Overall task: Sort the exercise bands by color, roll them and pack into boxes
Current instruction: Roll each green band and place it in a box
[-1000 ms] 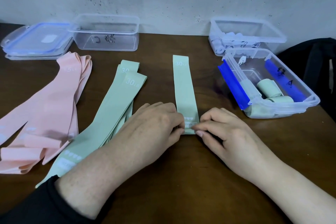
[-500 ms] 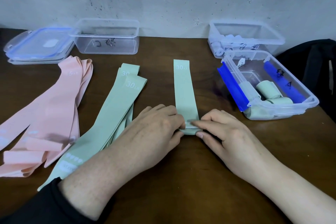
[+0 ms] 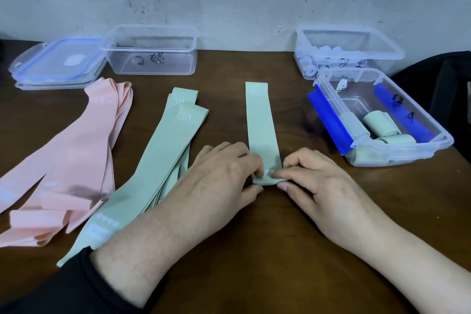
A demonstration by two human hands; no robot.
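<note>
A single green band (image 3: 260, 120) lies flat and straight on the brown worktop (image 3: 254, 250), its far end printed "30 LB". Its near end is turned over into a small fold. The left hand (image 3: 224, 176) and the right hand (image 3: 318, 186) meet at that fold, each pinching it with curled fingertips and thumb from its own side.

Left of this band lies a stack of green bands (image 3: 158, 160), overlapping and angled, partly under the left forearm. Further left of it is a loose heap of pink bands (image 3: 66, 155). Right of the band stands a clear box with blue clips (image 3: 382, 120), holding rolled green bands (image 3: 379, 123). Behind that box, against the wall, a second clear box (image 3: 349, 51) holds small pale rolls; their colour cannot be told with certainty. Beyond and left of the band an open clear box (image 3: 153, 51) bears handwritten marks, with stacked lids (image 3: 58, 64) beside it.
</note>
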